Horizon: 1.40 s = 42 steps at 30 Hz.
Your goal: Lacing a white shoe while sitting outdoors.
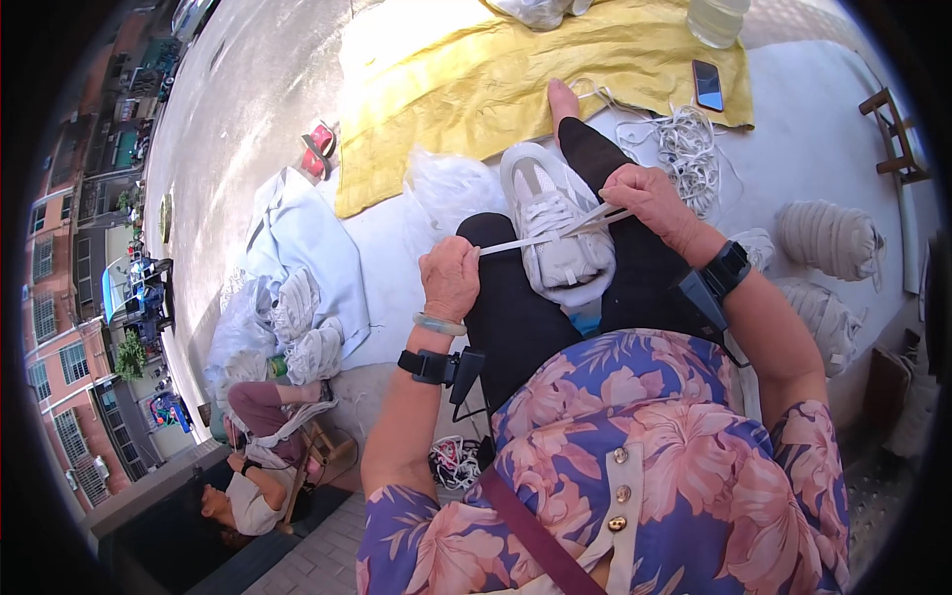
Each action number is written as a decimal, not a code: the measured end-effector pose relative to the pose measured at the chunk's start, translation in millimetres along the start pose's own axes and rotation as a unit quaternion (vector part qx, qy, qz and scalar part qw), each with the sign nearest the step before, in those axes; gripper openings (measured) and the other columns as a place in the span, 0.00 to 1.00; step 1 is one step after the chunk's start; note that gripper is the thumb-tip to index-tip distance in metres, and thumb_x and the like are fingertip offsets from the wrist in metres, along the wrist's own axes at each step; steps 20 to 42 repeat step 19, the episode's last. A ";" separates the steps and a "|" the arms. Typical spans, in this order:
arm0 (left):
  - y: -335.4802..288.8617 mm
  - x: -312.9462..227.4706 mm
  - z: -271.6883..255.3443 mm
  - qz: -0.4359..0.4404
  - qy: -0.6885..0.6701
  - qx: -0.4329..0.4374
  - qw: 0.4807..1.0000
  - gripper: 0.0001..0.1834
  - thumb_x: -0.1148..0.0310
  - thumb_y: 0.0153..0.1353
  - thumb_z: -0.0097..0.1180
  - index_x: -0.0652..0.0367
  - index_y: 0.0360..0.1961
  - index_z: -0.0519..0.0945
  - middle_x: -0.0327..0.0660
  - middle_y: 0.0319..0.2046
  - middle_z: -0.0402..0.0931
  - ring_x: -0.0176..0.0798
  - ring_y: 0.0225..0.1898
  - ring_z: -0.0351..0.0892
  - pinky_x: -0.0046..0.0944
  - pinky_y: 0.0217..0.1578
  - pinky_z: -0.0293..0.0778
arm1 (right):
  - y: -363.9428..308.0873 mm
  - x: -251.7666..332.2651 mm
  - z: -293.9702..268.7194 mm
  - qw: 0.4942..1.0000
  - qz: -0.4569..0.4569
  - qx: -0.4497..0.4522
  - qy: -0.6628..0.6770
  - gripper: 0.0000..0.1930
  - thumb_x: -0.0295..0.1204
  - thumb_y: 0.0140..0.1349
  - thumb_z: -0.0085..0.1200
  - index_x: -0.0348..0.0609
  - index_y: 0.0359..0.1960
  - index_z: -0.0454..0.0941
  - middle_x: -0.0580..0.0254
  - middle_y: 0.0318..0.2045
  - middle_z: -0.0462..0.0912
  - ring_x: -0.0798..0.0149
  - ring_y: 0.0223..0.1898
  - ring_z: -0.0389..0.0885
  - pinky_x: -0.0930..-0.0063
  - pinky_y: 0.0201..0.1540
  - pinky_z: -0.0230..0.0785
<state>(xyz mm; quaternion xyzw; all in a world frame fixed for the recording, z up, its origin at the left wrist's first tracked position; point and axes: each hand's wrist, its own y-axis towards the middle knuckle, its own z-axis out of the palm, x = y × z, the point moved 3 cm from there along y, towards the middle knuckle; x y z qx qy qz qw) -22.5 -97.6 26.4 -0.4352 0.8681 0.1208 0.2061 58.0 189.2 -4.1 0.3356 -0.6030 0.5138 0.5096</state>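
A white and grey sneaker (560, 223) rests between my thighs, its toe pointing away from me. White shoelace (518, 244) runs through its upper eyelets, and both ends are drawn out to the sides. My left hand (449, 278) is closed around one end, left of the shoe above my left thigh. On the other side my right hand (650, 203) pinches the other end close to the shoe. The lace looks taut between the left fist and the shoe. A tangled pile of loose white laces (689, 149) lies beyond my right hand.
A yellow sheet (446, 109) carries a phone (707, 85) and a clear container (716, 20). Bundled white shoes (828, 240) sit at right, more shoes (315, 349) at left. Red slippers (318, 149) lie far left. A seated person (263, 486) works at lower left. A wooden stool (892, 134) stands at right.
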 end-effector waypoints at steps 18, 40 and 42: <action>-126.7 147.5 -60.0 -0.244 0.244 0.096 0.934 0.10 0.64 0.54 0.50 0.58 0.22 0.69 0.44 0.28 0.72 0.49 0.35 0.71 0.47 0.35 0.62 | -103.8 178.6 102.7 0.796 -0.405 0.426 -0.144 0.15 0.31 0.52 0.53 0.43 0.42 0.71 0.56 0.30 0.75 0.53 0.35 0.73 0.63 0.39 0.66; -118.4 128.3 -56.2 -0.177 0.230 0.073 0.954 0.10 0.62 0.52 0.53 0.57 0.24 0.72 0.44 0.33 0.73 0.48 0.39 0.71 0.45 0.40 0.61 | -104.4 179.8 99.4 0.796 -0.406 0.424 -0.150 0.15 0.31 0.52 0.53 0.43 0.42 0.71 0.56 0.30 0.75 0.53 0.35 0.73 0.63 0.39 0.66; -118.4 128.3 -56.2 -0.177 0.230 0.073 0.954 0.10 0.62 0.52 0.53 0.57 0.24 0.72 0.44 0.33 0.73 0.48 0.39 0.71 0.45 0.40 0.61 | -104.4 179.8 99.4 0.796 -0.406 0.424 -0.150 0.15 0.31 0.52 0.53 0.43 0.42 0.71 0.56 0.30 0.75 0.53 0.35 0.73 0.63 0.39 0.66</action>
